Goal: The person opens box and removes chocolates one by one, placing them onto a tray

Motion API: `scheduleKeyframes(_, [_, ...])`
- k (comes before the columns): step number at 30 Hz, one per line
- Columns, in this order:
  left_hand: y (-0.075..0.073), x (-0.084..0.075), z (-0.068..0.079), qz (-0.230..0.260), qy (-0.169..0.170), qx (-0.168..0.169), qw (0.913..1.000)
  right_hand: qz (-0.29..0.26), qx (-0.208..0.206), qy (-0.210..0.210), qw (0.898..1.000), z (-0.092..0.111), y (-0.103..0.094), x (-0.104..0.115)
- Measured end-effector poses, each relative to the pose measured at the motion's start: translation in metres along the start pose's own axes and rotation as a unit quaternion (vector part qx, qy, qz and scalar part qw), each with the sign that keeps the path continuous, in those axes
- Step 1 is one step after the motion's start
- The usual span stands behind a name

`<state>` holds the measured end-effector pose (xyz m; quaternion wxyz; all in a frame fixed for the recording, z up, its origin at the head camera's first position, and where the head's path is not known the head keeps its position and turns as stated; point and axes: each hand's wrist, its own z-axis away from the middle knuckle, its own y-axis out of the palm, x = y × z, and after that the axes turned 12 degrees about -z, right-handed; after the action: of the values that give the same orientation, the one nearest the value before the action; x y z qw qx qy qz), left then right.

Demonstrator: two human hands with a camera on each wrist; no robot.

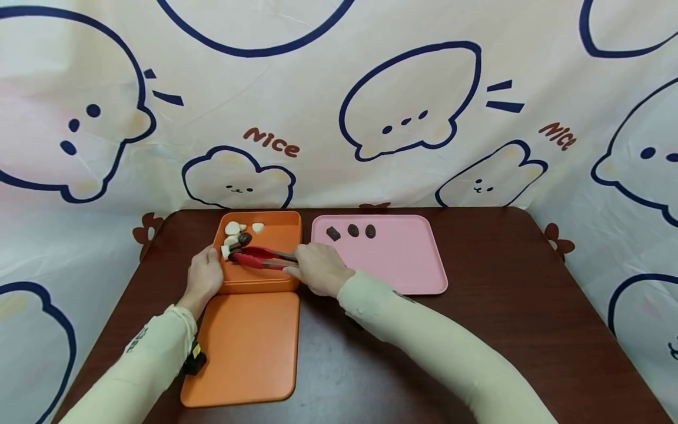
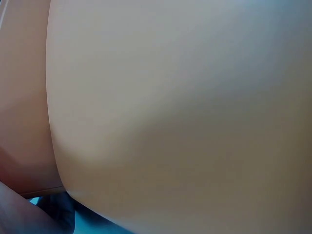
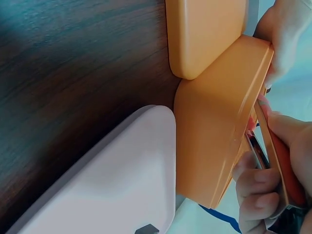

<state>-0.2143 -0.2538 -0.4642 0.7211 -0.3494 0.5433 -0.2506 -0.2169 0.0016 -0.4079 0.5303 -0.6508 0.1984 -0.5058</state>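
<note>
In the head view my right hand (image 1: pixel 320 269) grips a pair of red-tipped tongs (image 1: pixel 256 257), held over an orange box (image 1: pixel 281 235). The tongs' tips are at a dark brown piece near the box's left side; whether they pinch it I cannot tell. Beside the tips lie another dark oval piece (image 1: pixel 245 239) and several white pieces (image 1: pixel 232 228). My left hand (image 1: pixel 205 272) holds the box's left wall, its thumb at the rim. The right wrist view shows fingers of the right hand (image 3: pixel 258 187) curled round the tongs' handles (image 3: pixel 278 151).
A pink tray (image 1: pixel 392 259) to the right of the box bears three dark pieces (image 1: pixel 353 230) along its far side. An orange lid (image 1: pixel 249 347) lies flat in front of the box. Everything stands on a dark wooden table (image 1: pixel 503 306), with a patterned curtain (image 1: pixel 328 106) behind.
</note>
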Motion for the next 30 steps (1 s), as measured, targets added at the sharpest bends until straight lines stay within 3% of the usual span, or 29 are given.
scheduleKeyframes(16, [0.003,0.002,0.000,-0.009,-0.001,-0.007,0.9999,-0.001,-0.038,-0.028,0.999,0.020,-0.007,-0.009])
scheduleKeyframes(30, [0.001,0.000,0.001,-0.002,0.002,-0.001,1.0000,-0.017,-0.080,-0.042,0.996,0.045,-0.017,-0.029])
